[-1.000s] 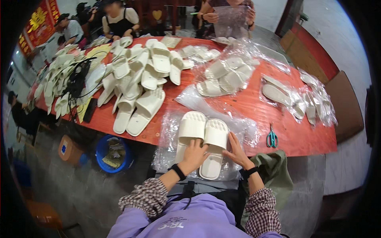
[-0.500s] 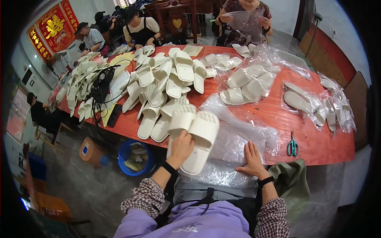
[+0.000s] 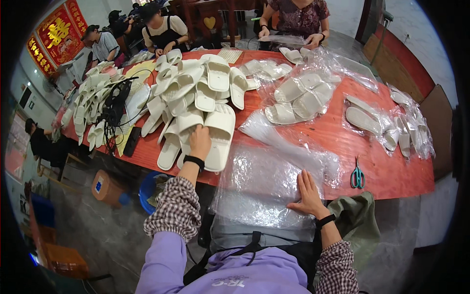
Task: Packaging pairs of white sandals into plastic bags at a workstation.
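My left hand (image 3: 199, 144) is closed on the inner edges of a pair of cream slippers (image 3: 220, 130), at the near edge of a heap of similar slippers (image 3: 176, 83). Its fingertips are partly hidden between the two slippers. Palm down and fingers stretched, my right hand (image 3: 309, 196) lies flat on a stack of clear plastic bags (image 3: 264, 183) at the table's front edge. Beyond the stack, more crumpled clear plastic (image 3: 279, 137) spreads over the red table (image 3: 396, 179).
Teal-handled scissors (image 3: 358, 176) lie right of the bags. Bagged slippers (image 3: 303, 98) rest farther back and to the right. Black cables (image 3: 117, 98) and a dark phone-like object (image 3: 132, 142) sit on the left. A blue bucket (image 3: 148, 191) stands below; several people work around the table.
My left hand has carried the slipper pair left and away from me, from above the bags to the heap's front. My right hand stays on the bags. The person opposite has lowered a clear bag.
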A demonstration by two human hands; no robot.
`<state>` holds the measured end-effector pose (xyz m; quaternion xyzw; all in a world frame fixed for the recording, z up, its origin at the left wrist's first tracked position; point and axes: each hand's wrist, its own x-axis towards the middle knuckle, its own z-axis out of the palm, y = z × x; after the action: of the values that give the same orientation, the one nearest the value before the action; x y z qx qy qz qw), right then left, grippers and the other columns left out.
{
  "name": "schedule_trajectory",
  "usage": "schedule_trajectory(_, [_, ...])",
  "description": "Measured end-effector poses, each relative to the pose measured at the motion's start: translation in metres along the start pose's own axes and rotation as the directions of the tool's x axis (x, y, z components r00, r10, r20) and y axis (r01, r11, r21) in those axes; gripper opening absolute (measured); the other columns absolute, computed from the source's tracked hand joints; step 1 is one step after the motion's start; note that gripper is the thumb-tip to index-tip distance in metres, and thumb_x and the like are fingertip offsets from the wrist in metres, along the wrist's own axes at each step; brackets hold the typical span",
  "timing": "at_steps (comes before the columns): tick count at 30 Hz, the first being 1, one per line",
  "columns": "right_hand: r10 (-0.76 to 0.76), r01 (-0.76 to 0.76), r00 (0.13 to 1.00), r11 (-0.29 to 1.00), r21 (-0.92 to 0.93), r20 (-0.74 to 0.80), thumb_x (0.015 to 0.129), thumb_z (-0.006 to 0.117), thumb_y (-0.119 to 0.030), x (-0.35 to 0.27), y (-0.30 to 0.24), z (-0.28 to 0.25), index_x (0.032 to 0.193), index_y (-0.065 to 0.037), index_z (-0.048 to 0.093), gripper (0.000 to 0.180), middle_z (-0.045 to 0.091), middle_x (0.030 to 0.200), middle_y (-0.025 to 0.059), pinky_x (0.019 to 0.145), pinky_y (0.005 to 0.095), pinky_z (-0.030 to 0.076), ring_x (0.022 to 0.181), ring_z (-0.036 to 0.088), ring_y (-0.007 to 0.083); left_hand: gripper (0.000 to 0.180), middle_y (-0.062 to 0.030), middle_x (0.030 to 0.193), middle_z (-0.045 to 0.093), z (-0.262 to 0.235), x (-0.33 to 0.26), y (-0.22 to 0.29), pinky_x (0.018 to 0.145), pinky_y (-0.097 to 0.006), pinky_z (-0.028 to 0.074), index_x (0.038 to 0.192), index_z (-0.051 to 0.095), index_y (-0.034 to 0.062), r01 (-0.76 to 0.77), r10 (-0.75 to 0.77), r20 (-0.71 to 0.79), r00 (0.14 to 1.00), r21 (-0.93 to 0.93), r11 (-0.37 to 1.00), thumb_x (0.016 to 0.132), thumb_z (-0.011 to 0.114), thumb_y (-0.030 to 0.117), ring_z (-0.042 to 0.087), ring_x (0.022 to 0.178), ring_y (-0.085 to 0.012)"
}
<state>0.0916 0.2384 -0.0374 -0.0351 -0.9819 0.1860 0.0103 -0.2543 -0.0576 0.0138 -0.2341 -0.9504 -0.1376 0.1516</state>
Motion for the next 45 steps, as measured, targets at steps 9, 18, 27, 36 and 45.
schedule_trajectory(9, [0.009,-0.009,1.000,1.000,0.007,0.003,0.064,0.078,-0.059,0.001,-0.003,-0.008,0.149,0.004,0.019,0.120,0.012,0.157,0.0251,0.118,0.0460,0.017,0.146,0.010,0.0397,0.013,-0.0202,0.103,0.058,0.002,0.061,-0.065,0.083,-0.052,0.049,0.090,0.063,0.0023,0.041,-0.043,0.100,0.994,0.022,0.999,0.086,0.051,0.007,0.060,0.098,-0.0415])
schedule_trajectory(18, [0.020,-0.020,1.000,1.000,0.005,-0.011,0.065,0.077,-0.060,-0.005,0.004,-0.010,0.149,0.004,0.019,0.121,0.011,0.156,0.0262,0.117,0.0468,0.017,0.146,0.010,0.0410,0.026,-0.0232,0.103,0.057,-0.064,0.002,0.043,0.084,-0.047,0.047,0.106,0.063,0.0030,-0.156,0.158,-0.123,0.980,0.024,0.987,0.081,0.061,0.006,0.057,0.096,-0.0395])
schedule_trajectory(27, [-0.032,0.033,0.999,0.999,-0.028,0.005,0.068,0.073,-0.064,0.000,0.002,0.000,0.149,0.006,0.016,0.121,0.009,0.155,0.0294,0.117,0.0477,0.016,0.145,0.008,0.0440,0.050,-0.0180,0.137,0.045,-0.002,-0.100,0.151,0.104,-0.052,0.033,0.130,0.052,0.0100,-0.601,0.731,0.179,0.659,-0.460,0.654,0.083,0.065,0.025,0.041,0.127,-0.0387])
schedule_trajectory(36, [0.037,-0.092,0.988,0.919,0.382,0.149,0.087,0.067,-0.038,0.060,0.026,-0.107,0.132,-0.001,0.053,0.059,0.058,0.123,0.0231,0.094,0.0396,0.046,0.109,0.058,0.0332,0.071,-0.0135,0.159,0.014,0.042,-0.123,0.133,0.109,-0.069,0.006,0.151,0.027,0.0271,-0.632,0.717,0.372,0.589,-0.340,0.696,0.091,0.049,0.058,0.008,0.147,-0.0378])
schedule_trajectory(45, [0.294,-0.105,0.915,0.835,0.540,-0.275,0.090,0.058,-0.013,0.257,0.037,-0.155,0.115,0.003,0.063,0.030,0.068,0.098,0.0244,0.067,0.0371,0.054,0.073,0.070,0.0266,0.072,-0.0131,0.158,0.019,0.030,-0.118,0.135,0.108,-0.070,0.010,0.150,0.030,0.0261,-0.606,0.702,0.363,0.612,-0.355,0.712,0.089,0.052,0.057,0.014,0.146,-0.0367])
